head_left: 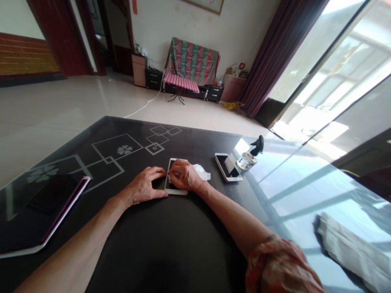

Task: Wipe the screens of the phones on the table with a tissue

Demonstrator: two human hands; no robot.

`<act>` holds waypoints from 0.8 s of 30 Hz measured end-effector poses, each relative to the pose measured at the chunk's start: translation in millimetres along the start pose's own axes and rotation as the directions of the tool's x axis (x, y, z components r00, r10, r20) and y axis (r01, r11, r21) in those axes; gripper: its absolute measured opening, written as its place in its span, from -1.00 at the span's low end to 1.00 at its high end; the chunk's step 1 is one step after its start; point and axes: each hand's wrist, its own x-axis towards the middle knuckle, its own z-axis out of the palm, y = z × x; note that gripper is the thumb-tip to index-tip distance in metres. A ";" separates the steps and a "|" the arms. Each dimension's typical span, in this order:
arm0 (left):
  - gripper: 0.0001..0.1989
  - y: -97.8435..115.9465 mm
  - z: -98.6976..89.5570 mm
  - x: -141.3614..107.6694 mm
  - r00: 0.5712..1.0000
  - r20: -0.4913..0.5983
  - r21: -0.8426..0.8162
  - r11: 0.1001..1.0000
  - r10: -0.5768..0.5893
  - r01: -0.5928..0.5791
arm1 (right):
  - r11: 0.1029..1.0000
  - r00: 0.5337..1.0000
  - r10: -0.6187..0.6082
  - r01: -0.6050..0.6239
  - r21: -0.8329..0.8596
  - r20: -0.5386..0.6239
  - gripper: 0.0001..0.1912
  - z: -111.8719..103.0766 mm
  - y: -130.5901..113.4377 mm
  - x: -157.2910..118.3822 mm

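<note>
A white smartphone (180, 191) with a dark screen lies flat on the black table in front of me. My left hand (143, 187) rests at its left side, thumb and fingers apart. The thumb tip touches the lower left corner and the fingertips lie by the left edge. Over the screen, my right hand (185, 175) has its fingers pinched together; anything between them is hidden. A crumpled white piece, like tissue or wrapper (202, 172), lies just right of that hand. Farther right is a second white smartphone (228, 167), beside a clear spray bottle with a black trigger head (248, 158).
At the left of the black table (171, 244) lies a large dark slab with a white and pink edge (45, 219). A folded grey cloth (351, 248) is at the right. Across the floor stand a small striped table (181, 82) and a cloth-covered object (194, 61).
</note>
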 end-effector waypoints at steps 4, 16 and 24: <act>-0.39 -0.7 -1.3 0.2 0.999 0.040 0.031 0.999 -0.025 0.024 | 0.999 0.998 -0.019 0.020 0.028 -0.060 -0.88 5.5 1.8 0.0; -0.38 -0.3 -3.8 -1.4 0.993 0.117 0.032 0.999 0.000 -0.004 | 0.979 0.986 -0.145 0.155 0.135 -0.080 -0.82 -5.3 4.5 -15.2; -0.44 6.1 -5.9 0.5 0.992 0.124 -0.009 1.000 -0.003 0.004 | 0.973 0.986 -0.167 0.161 0.166 0.019 -0.85 -15.2 -16.9 -16.5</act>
